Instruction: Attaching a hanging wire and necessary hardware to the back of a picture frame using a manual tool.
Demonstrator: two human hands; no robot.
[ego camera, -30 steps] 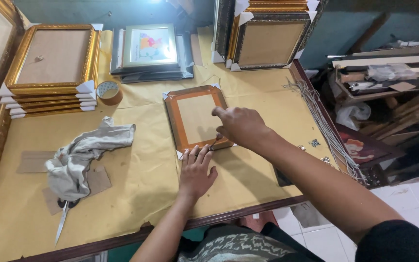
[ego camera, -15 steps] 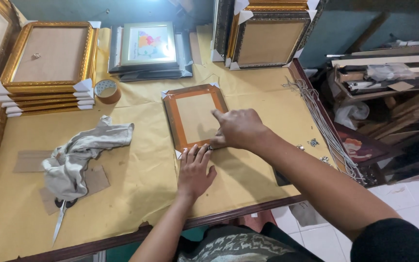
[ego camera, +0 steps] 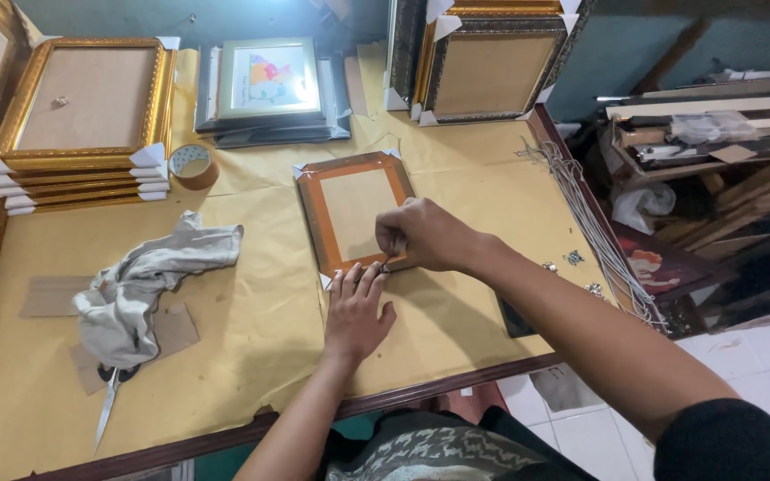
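Observation:
A small brown picture frame [ego camera: 349, 209] lies face down on the paper-covered table [ego camera: 251, 347], white protectors on its corners. My left hand [ego camera: 357, 310] lies flat on the paper, fingertips against the frame's near edge. My right hand [ego camera: 422, 235] rests on the frame's near right corner with its fingers curled down onto the backing. Whether those fingers pinch something small is hidden.
Gold frames [ego camera: 82, 116] are stacked at the far left beside a tape roll [ego camera: 192, 166]. A framed print [ego camera: 271, 82] lies on dark frames, more frames [ego camera: 487, 67] lean behind. A crumpled cloth [ego camera: 149, 281], scissors [ego camera: 107, 405] and cords [ego camera: 594, 232] lie around.
My right hand has drawn back from the frame's middle to its near right corner and curled its fingers down. The left hand has stayed at the frame's near edge.

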